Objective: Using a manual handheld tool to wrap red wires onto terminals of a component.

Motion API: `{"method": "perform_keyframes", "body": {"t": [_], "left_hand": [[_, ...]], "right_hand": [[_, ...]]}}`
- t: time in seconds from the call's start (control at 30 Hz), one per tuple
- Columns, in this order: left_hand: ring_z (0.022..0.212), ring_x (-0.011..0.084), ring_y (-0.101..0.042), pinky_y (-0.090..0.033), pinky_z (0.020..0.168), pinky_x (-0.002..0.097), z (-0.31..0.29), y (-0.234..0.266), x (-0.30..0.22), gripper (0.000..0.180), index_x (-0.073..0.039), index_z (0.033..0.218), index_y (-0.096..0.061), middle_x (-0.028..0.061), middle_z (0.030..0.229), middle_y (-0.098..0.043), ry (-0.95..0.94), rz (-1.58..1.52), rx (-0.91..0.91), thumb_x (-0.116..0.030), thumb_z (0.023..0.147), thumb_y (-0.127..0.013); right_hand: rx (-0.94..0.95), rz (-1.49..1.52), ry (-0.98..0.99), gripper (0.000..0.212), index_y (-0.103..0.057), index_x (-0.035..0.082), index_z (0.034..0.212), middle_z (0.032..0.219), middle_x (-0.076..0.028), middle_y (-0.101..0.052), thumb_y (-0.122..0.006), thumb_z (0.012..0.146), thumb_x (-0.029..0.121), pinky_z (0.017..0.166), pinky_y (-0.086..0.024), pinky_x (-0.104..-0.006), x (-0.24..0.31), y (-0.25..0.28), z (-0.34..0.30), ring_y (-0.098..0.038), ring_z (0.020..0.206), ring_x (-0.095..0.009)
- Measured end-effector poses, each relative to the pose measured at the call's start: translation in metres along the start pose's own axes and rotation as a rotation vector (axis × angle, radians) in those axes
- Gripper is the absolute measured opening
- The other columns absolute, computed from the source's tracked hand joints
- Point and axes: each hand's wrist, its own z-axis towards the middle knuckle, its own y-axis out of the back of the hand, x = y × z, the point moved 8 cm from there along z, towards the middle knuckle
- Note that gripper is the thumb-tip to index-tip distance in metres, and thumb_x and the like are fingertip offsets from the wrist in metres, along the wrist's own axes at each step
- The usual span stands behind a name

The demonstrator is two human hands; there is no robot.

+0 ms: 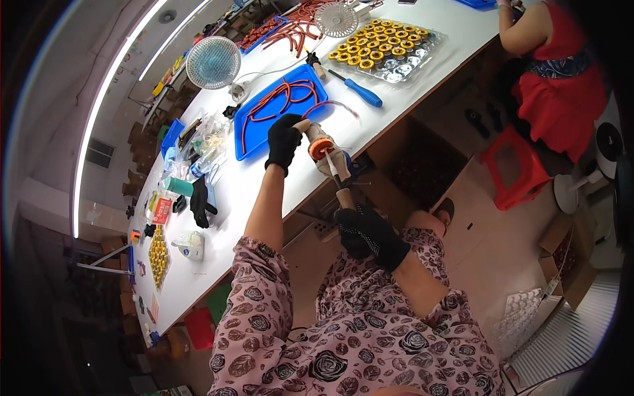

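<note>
At the table's edge, an orange ring-shaped coil (321, 148) sits in a pale holder (335, 162). My left hand (284, 142), in a black glove, is closed beside the coil. Its fingers pinch a reddish wire (338, 105) whose loose end curves off to the right, blurred. My right hand (371, 235), gloved in black with light dots, wraps round the wooden handle of a hand tool (343, 195). The tool's metal shaft points up and its tip is at the coil's middle; the tip's exact shape is too small to tell.
Behind my left hand is a blue tray (240, 148) with red wires. Beyond lie a blue-handled screwdriver (363, 92), a plastic tray of yellow ring coils (396, 69) and a small fan (213, 63). A spare black glove (200, 203) lies left. A red stool (518, 168) stands near a seated person.
</note>
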Motion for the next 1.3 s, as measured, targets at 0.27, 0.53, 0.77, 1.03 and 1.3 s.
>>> {"method": "perform_keyframes", "body": {"t": [0.27, 0.53, 0.77, 1.03, 1.3], "left_hand": [[0.105, 0.0271, -0.054, -0.043, 0.088, 0.0352, -0.075, -0.012, -0.072, 0.018, -0.013, 0.099, -0.070, 0.0127, 0.115, -0.058, -0.755, 0.446, 0.079, -0.016, 0.086, -0.059], [0.107, 0.0274, -0.052, -0.040, 0.091, 0.0379, -0.083, -0.017, -0.087, 0.022, -0.011, 0.094, -0.072, 0.0147, 0.110, -0.060, -0.824, 0.601, 0.052, -0.025, 0.090, -0.055], [0.102, 0.0272, -0.053, -0.042, 0.087, 0.0370, -0.084, -0.016, -0.087, 0.018, -0.016, 0.095, -0.072, 0.0105, 0.111, -0.060, -0.804, 0.578, 0.005, -0.018, 0.079, -0.066], [0.096, 0.0256, -0.055, -0.041, 0.087, 0.0370, -0.126, -0.051, -0.116, 0.030, -0.016, 0.095, -0.069, 0.0046, 0.103, -0.062, -0.959, 0.771, 0.238, -0.013, 0.065, -0.070], [0.076, 0.0236, -0.061, -0.048, 0.069, 0.0336, -0.062, -0.051, -0.154, 0.016, -0.013, 0.084, -0.071, 0.0050, 0.081, -0.066, -1.080, 0.733, 0.082, -0.013, 0.068, -0.068]], "right_hand": [[-0.150, -0.044, -0.032, 0.016, -0.046, 0.016, 0.079, 0.051, 0.006, -0.035, -0.056, 0.090, 0.022, 0.032, -0.022, -0.0202, -0.011, 0.005, -0.015, -0.032, 0.036, -0.005], [-0.065, 0.048, -0.122, 0.018, -0.045, 0.014, 0.081, 0.053, 0.005, -0.037, -0.058, 0.090, 0.024, 0.034, -0.024, -0.0209, -0.034, 0.004, -0.068, -0.033, 0.038, -0.005], [-0.312, -0.019, -0.214, 0.020, -0.049, 0.008, 0.103, 0.060, 0.001, -0.046, -0.059, 0.087, 0.016, 0.038, -0.032, -0.0234, -0.046, 0.037, -0.196, -0.041, 0.044, -0.007], [-0.287, -0.264, -0.218, 0.036, -0.051, 0.005, 0.116, 0.069, -0.002, -0.055, -0.064, 0.084, 0.014, 0.041, -0.040, -0.0269, -0.006, 0.033, -0.185, -0.049, 0.047, -0.010], [-0.950, -1.981, 0.877, 0.039, -0.052, -0.001, 0.116, 0.081, -0.014, -0.062, -0.064, 0.085, 0.019, 0.060, -0.050, -0.0307, 0.093, -0.026, -0.124, -0.061, 0.063, -0.023]]}}
